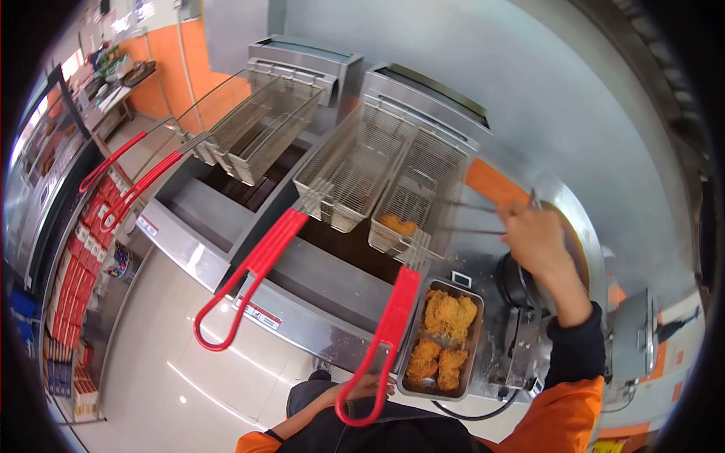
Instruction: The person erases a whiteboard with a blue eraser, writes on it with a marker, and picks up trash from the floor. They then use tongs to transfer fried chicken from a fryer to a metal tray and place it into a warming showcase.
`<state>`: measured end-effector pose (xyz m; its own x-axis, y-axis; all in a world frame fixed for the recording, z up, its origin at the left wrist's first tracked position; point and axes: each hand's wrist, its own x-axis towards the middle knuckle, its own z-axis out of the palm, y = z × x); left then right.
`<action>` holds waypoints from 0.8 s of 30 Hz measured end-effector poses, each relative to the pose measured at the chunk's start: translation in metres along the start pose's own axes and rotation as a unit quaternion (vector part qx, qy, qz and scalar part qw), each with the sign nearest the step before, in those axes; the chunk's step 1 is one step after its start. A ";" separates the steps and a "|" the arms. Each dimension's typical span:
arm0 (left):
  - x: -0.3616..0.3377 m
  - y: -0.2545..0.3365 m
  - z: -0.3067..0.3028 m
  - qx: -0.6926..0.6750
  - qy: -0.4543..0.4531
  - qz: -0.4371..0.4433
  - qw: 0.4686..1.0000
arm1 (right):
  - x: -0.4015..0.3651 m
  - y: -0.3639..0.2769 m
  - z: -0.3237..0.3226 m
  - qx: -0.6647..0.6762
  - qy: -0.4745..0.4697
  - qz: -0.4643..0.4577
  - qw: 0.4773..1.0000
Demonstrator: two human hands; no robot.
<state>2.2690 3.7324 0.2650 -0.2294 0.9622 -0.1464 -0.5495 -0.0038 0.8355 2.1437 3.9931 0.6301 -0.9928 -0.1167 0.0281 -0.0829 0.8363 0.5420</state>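
My right hand (pixel 532 238) is closed around metal tongs (pixel 476 231), whose blurred arms reach left over the right fryer basket (pixel 434 162). Near the front of that basket lies a piece of fried chicken (pixel 398 224). The basket's red handle (pixel 396 309) slants toward me and ends in a loop. Low in view, my left hand (pixel 366 386) is behind this loop, its fingertips close to the left rim of a metal tray; I cannot tell whether it grips anything. Several golden fried chicken pieces (pixel 451 315) sit in the metal tray (pixel 477 340).
Beside the right basket hangs a second wire basket (pixel 355 166) with a red handle (pixel 253 275). More baskets (pixel 264 113) sit over the left fryer (pixel 204 204). A dark cable (pixel 476 417) runs below the tray. Shelves of red boxes (pixel 79 264) stand at left.
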 end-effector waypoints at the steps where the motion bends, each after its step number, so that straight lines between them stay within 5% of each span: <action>1: -0.002 -0.005 -0.001 -0.010 -0.010 0.025 1.000 | 0.018 -0.010 0.017 -0.015 -0.026 -0.021 0.999; 5: -0.010 0.030 -0.006 0.008 -0.052 0.014 0.999 | 0.052 -0.050 0.074 -0.060 0.006 -0.081 0.995; 6: 0.015 -0.038 -0.020 0.023 -0.056 0.092 0.994 | 0.055 -0.055 0.075 -0.071 0.011 -0.089 0.993; 9: 0.013 -0.028 -0.028 -0.087 -0.086 0.004 0.992 | 0.057 -0.063 0.076 -0.095 0.021 -0.092 0.991; 16: 0.002 0.005 -0.027 -0.005 -0.116 0.031 0.993 | 0.057 -0.069 0.097 -0.121 0.066 -0.063 0.988; 24: 0.002 -0.009 -0.031 -0.077 -0.140 0.029 0.987 | 0.057 -0.051 0.106 -0.141 0.130 -0.084 0.978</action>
<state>2.2489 3.7264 0.2407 -0.0445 0.9966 0.0697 -0.6622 -0.0817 0.7449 2.0826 4.0004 0.5153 -0.9083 -0.4031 0.1117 -0.1794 0.6167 0.7665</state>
